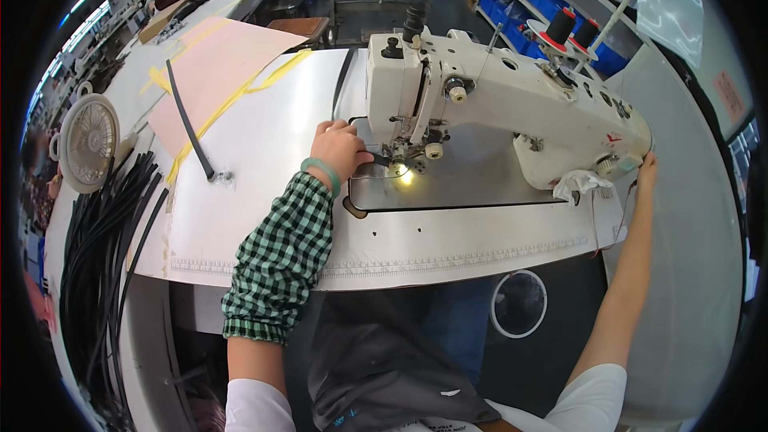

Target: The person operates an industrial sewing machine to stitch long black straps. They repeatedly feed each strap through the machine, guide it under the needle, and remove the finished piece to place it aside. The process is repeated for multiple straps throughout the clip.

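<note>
A white industrial sewing machine stands on the table, its lamp lighting the needle area. My left hand, in a green-checked sleeve cover, pinches a black strap beside the presser foot. The strap's front end reaches the foot. Behind my fingers another black length runs back over the white table top; whether it is the same strap is hidden. Far to the right, my right hand curls round the machine's right end, where the handwheel would be. Its fingertips are mostly hidden.
Loose black straps hang over the table's left edge by a white plastic basket. One strap lies across pink sheeting with yellow tape. Thread cones stand behind the machine. A printed ruler follows the front edge.
</note>
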A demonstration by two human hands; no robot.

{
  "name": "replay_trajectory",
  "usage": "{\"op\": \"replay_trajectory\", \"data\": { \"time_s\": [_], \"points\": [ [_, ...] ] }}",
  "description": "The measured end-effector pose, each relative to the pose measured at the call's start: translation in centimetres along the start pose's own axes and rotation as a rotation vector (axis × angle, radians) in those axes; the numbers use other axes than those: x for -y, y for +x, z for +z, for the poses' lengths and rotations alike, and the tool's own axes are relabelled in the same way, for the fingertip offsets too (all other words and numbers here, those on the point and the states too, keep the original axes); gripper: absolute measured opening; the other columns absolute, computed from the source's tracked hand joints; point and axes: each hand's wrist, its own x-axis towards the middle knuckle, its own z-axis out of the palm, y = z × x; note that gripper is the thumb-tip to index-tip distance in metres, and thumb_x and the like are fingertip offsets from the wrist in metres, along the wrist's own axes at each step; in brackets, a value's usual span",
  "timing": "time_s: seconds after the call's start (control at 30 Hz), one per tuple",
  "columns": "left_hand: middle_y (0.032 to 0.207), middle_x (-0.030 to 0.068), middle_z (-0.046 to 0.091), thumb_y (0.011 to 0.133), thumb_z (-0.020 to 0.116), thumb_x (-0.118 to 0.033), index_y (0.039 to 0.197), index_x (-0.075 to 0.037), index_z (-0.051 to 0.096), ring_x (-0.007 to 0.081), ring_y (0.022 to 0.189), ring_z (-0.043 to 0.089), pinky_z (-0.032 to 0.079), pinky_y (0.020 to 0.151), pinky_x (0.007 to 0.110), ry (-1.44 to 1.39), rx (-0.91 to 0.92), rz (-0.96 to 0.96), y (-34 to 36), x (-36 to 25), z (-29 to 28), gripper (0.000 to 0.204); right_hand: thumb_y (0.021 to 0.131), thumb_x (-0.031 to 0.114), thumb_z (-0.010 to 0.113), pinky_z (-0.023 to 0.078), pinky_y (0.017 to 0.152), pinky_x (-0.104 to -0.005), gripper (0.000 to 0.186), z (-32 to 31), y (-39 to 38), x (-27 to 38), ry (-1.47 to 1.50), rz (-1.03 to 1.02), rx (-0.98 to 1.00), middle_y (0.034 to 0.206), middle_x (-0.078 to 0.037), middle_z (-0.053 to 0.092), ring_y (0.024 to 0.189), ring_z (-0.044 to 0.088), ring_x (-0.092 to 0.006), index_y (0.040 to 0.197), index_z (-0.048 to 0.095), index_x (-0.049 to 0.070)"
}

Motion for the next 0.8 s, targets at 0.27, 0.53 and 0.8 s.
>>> {"op": "replay_trajectory", "data": {
  "time_s": [0.27,0.53,0.8],
  "points": [
    [0.073,0.0042,0.056,0.063,0.069,-0.017,0.07,-0.009,0.068,0.0223,0.075,0.05,0.045,0.067,0.032,-0.22,-0.145,-0.159,-2.3,-2.3,0.7,0.011,0.089,0.038,0.037,0.047,0.059,-0.0279,0.041,0.1,-0.3,1.2,0.082,0.156,0.122,0.085,-0.009,0.057,0.066,0.056,-0.0159,0.102,0.048,0.001],
    [0.074,0.0024,0.056,0.065,0.069,-0.018,0.07,-0.01,0.069,0.0204,0.076,0.049,0.044,0.07,0.03,-0.234,-0.115,-0.146,-1.7,-2.2,1.1,0.01,0.092,0.034,0.035,0.044,0.08,-0.0334,0.039,4.2,-5.7,-0.2,0.797,0.171,-0.004,0.102,-0.011,0.053,0.092,0.053,-0.02,0.11,0.043,0.001],
    [0.074,0.0037,0.056,0.066,0.068,-0.018,0.072,-0.01,0.069,0.0208,0.075,0.05,0.044,0.071,0.03,-0.206,-0.144,-0.117,-1.8,-2.2,1.2,0.01,0.089,0.041,0.036,0.039,0.08,-0.0314,0.05,-0.1,-0.2,3.5,0.262,0.067,-0.025,0.107,-0.013,0.051,0.096,0.049,-0.0207,0.113,0.044,-0.001]
  ]
}}
